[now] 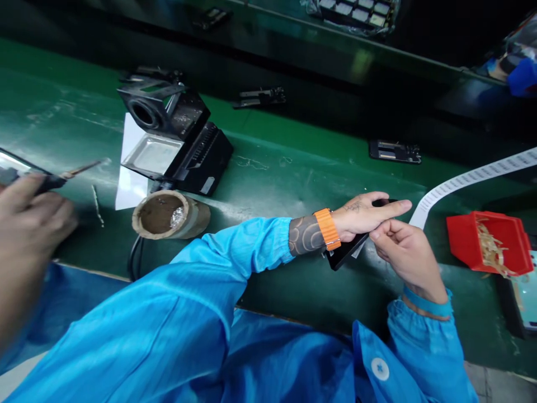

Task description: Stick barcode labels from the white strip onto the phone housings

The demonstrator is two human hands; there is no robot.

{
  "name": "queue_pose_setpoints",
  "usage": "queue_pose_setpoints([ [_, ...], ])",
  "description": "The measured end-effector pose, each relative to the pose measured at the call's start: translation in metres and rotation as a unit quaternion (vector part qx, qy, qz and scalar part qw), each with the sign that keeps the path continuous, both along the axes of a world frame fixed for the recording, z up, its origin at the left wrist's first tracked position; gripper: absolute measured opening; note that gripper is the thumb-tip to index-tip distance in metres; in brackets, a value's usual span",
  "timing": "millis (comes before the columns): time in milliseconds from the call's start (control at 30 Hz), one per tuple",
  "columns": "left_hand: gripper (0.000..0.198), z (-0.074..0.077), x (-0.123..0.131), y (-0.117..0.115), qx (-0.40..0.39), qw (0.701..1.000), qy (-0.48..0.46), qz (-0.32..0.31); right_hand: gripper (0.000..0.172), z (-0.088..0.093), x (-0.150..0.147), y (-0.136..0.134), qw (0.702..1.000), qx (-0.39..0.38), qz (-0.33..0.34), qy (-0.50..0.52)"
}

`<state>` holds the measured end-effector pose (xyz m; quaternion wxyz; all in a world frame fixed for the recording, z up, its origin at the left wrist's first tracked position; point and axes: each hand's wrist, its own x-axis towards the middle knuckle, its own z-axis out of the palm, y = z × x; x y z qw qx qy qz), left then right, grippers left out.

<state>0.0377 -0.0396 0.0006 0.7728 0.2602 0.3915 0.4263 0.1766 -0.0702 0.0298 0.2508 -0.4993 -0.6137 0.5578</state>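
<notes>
My left hand [363, 215], an orange watch band at its wrist, lies across a flat black phone-like device [346, 252] and grips it just above the bench. Much of the device is hidden under that hand. Against its right edge, my right hand [405, 249] has thumb and forefinger pinched together; what is between them, if anything, is too small to make out. A bit of white [359, 248] shows beside the device's lower edge. Behind my right hand, a white strip of printed labels [465, 182] curves up to the right.
A red bin [465, 240] with tan scraps stands right. Left are a black soldering stand [201, 162] and a cardboard tube [197, 218]. At far left a co-worker's hand [37, 212] holds a soldering iron [54, 180]. A phone-like part [394, 151] lies behind my hands.
</notes>
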Motion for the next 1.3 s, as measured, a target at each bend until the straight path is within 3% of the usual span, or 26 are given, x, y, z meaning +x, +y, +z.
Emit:
queue_pose_setpoints([
  [100,0.064,0.009,-0.001,-0.003,0.016,0.997,0.073,-0.001,0.04,0.0,-0.002,0.002,0.999,0.031,0.009,-0.018],
  [200,0.061,0.012,-0.001,-0.004,0.026,0.998,0.052,0.02,0.032,-0.005,0.0,0.004,0.998,0.059,0.001,-0.034],
  [300,0.055,0.015,-0.002,-0.002,0.041,0.995,0.046,0.072,0.033,-0.009,0.001,-0.001,0.984,0.151,-0.092,-0.032],
  [367,0.054,0.018,-0.003,0.0,0.049,0.992,0.046,0.107,0.034,-0.011,-0.002,-0.009,0.957,0.226,-0.18,-0.02],
  [467,0.047,0.023,-0.004,0.001,0.061,0.985,0.026,0.161,0.017,-0.012,-0.013,-0.023,0.936,0.277,-0.218,-0.014],
  [633,0.049,0.023,0.0,-0.004,0.098,0.972,0.022,0.212,0.011,-0.019,-0.032,-0.032,0.939,0.272,-0.208,-0.022],
  [867,0.059,0.015,0.002,-0.008,0.184,0.955,-0.011,0.231,0.014,-0.02,-0.033,-0.026,0.956,0.179,-0.225,0.053],
  [967,0.062,0.011,0.002,-0.01,0.22,0.952,-0.029,0.213,0.01,-0.018,-0.03,-0.026,0.96,0.203,-0.19,0.033],
  [1067,0.063,0.017,-0.004,-0.009,0.226,0.96,-0.064,0.15,0.006,-0.014,-0.023,-0.023,0.941,0.308,-0.136,-0.041],
  [1167,0.064,0.035,-0.021,-0.003,0.151,0.985,-0.088,0.018,0.01,-0.01,-0.015,-0.015,0.878,0.455,-0.085,-0.124],
  [1300,0.051,0.049,-0.048,0.019,0.063,0.988,0.057,-0.126,0.016,0.0,-0.003,-0.002,0.788,0.567,0.065,-0.232],
])
